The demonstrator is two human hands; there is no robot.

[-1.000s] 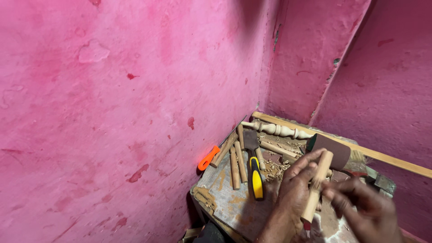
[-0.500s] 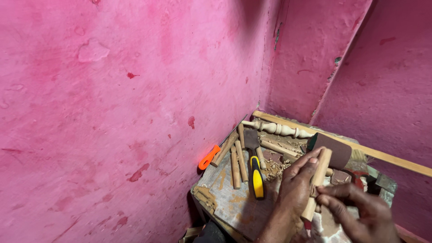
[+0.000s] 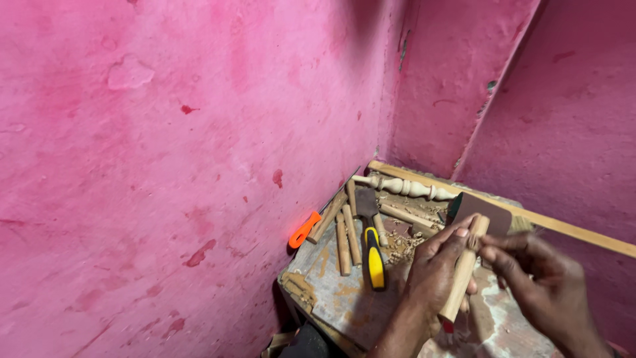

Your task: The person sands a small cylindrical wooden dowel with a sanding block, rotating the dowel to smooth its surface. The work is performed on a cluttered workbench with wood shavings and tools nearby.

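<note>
A wooden peg (image 3: 464, 268) is gripped upright over the workbench (image 3: 331, 292).
It is clasped by the left hand (image 3: 434, 268); its top is pinched by the right hand (image 3: 540, 278).

left hand (image 3: 434, 268): bare, no glove | right hand (image 3: 540, 282): bare, no ring

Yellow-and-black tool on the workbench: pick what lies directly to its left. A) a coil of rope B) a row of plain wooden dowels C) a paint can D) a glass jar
B: the yellow-and-black tool lies on the workbench with several plain wooden dowels side by side just to its left; no rope, can or jar is in view.
</note>
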